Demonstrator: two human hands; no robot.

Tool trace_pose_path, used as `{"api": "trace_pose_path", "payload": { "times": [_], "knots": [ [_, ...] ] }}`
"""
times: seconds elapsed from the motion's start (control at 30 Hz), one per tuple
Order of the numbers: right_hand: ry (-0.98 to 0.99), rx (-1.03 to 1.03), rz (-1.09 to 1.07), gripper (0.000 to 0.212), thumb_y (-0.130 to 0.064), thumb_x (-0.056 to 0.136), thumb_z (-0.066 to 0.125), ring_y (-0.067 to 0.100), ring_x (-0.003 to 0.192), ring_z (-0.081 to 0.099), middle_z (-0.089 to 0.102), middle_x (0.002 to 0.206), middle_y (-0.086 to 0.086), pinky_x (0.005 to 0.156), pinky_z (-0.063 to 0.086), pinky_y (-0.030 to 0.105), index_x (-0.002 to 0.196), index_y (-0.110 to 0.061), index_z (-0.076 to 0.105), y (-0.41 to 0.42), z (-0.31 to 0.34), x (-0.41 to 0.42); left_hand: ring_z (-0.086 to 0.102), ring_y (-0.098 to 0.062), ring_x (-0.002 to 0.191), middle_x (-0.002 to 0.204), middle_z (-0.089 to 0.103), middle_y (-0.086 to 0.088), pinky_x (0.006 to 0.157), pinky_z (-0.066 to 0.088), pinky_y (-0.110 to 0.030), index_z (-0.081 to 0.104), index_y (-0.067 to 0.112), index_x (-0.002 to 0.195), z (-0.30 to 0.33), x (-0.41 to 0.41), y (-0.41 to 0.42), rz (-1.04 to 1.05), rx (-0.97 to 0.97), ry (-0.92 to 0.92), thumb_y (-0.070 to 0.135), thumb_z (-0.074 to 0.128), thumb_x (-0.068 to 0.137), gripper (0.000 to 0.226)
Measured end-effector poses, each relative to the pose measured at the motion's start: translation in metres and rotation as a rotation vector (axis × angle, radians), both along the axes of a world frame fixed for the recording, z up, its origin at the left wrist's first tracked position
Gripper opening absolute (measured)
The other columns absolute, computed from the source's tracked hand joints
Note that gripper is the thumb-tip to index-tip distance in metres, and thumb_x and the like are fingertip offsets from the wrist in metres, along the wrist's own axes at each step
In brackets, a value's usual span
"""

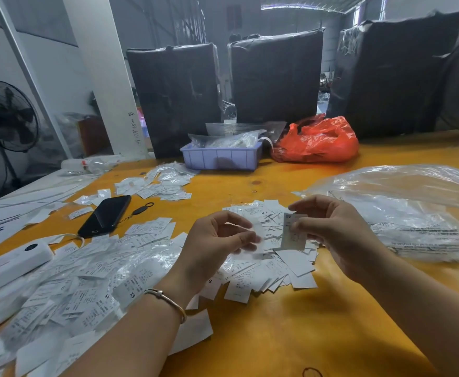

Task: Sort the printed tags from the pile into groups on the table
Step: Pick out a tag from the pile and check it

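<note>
The right hand (329, 229) has thumb and fingertips pinched on one printed tag (293, 232), held upright above the middle heap of tags (271, 265); the left hand (214, 240) pinches a blurred clear sleeve (255, 240). Best to read the size mark before letting go, then lay it on the matching group, keeping clear of the big unsorted pile (86, 284) on the orange table (277, 336)

One head-worn view, forward and down.
The wide-angle camera looks from above the person's arms onto the orange bench (277, 336), close to both hands (212, 240); beyond the bench stand black wrapped bales (274, 77).
</note>
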State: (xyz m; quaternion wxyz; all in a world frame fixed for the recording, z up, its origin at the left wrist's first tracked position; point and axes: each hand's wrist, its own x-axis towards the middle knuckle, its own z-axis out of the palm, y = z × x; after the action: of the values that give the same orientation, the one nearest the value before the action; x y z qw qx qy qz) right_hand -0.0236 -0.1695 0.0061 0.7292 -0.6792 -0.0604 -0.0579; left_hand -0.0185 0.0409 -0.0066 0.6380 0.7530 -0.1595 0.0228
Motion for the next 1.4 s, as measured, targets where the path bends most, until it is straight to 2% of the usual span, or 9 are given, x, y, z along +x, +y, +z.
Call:
{"api": "trace_pose_path", "payload": {
  "times": [0.13,0.27,0.4,0.53,0.73,1.0,1.2,1.3,1.4],
  "knots": [
    [0.012,0.055,0.06,0.007,-0.008,0.065,0.072,0.014,0.071,0.063,0.068,0.068,0.003,0.07,0.048,0.028,0.06,-0.013,0.073,-0.005,0.011,-0.004,0.074,-0.023,0.077,0.083,0.077,-0.008,0.063,0.055,-0.021,0.072,0.011,0.087,0.001,-0.003,0.0,-0.017,-0.03,-0.036,0.014,0.079,0.078,0.012],
    [-0.129,0.054,0.054,0.02,0.0,0.085,0.06,0.023,0.075,0.068,0.072,0.079,0.008,0.063,0.056,0.031,0.075,-0.014,0.071,-0.007,0.022,-0.013,0.073,-0.023,0.081,0.084,0.076,-0.009,0.07,0.056,-0.021,0.076,0.01,0.083,0.0,-0.005,-0.002,-0.017,-0.039,-0.081,0.025,0.081,0.069,0.02],
    [-0.404,-0.23,0.043,0.014,0.0,0.089,0.06,0.022,0.066,0.07,0.074,0.08,0.007,0.052,0.052,0.022,0.092,-0.01,0.069,-0.001,0.025,-0.023,0.073,-0.023,0.085,0.086,0.077,-0.007,0.081,0.059,-0.029,0.077,0.008,0.084,-0.001,-0.004,-0.002,-0.004,-0.03,-0.114,0.028,0.08,0.066,0.027],
    [-0.55,-0.507,-0.011,0.016,0.003,0.074,0.074,0.003,0.062,0.064,0.07,0.069,-0.006,0.057,0.047,0.012,0.082,-0.011,0.071,0.006,0.023,-0.026,0.073,-0.023,0.086,0.085,0.076,-0.007,0.082,0.059,-0.031,0.077,0.009,0.083,-0.002,-0.003,-0.003,-0.004,-0.023,-0.129,0.028,0.08,0.065,0.026],
    [-0.642,-0.563,-0.035,0.007,-0.015,0.076,0.077,0.001,0.067,0.063,0.067,0.071,-0.016,0.057,0.043,0.009,0.082,-0.019,0.075,0.006,0.022,-0.025,0.072,-0.024,0.086,0.085,0.076,-0.008,0.081,0.059,-0.031,0.077,0.006,0.083,-0.002,-0.004,-0.005,-0.017,-0.006,-0.147,0.023,0.08,0.067,0.024],
    [-0.648,-0.625,-0.013,0.01,-0.019,0.076,0.077,0.002,0.066,0.059,0.066,0.072,-0.013,0.06,0.038,0.009,0.085,-0.014,0.078,0.007,0.016,-0.021,0.072,-0.023,0.084,0.085,0.076,-0.009,0.081,0.059,-0.032,0.075,0.002,0.086,-0.003,-0.005,-0.007,-0.04,0.055,-0.144,0.013,0.08,0.074,0.017],
    [-0.578,-0.808,0.024,0.015,-0.029,0.077,0.073,0.008,0.07,0.062,0.07,0.077,-0.01,0.06,0.051,0.031,0.088,-0.021,0.078,0.004,0.015,-0.021,0.072,-0.018,0.08,0.081,0.075,-0.004,0.076,0.058,-0.026,0.076,0.006,0.086,-0.004,-0.004,-0.008,-0.062,0.132,-0.158,0.014,0.079,0.078,0.011],
    [-0.462,-0.769,0.079,0.009,-0.026,0.077,0.075,-0.002,0.057,0.06,0.069,0.068,-0.015,0.051,0.042,0.014,0.085,-0.022,0.078,0.002,0.014,-0.018,0.072,-0.019,0.078,0.08,0.076,-0.005,0.075,0.058,-0.025,0.076,0.004,0.088,-0.005,-0.003,-0.008,-0.084,0.141,-0.157,0.014,0.078,0.078,0.014],
    [-0.406,-0.805,0.135,0.013,-0.014,0.083,0.072,0.002,0.064,0.06,0.07,0.074,-0.014,0.055,0.042,0.017,0.093,-0.022,0.077,0.0,0.013,-0.015,0.073,-0.021,0.077,0.08,0.076,-0.008,0.076,0.058,-0.029,0.076,0.003,0.088,-0.007,-0.002,-0.008,-0.101,0.134,-0.132,0.011,0.077,0.079,0.012]
  ]
}}
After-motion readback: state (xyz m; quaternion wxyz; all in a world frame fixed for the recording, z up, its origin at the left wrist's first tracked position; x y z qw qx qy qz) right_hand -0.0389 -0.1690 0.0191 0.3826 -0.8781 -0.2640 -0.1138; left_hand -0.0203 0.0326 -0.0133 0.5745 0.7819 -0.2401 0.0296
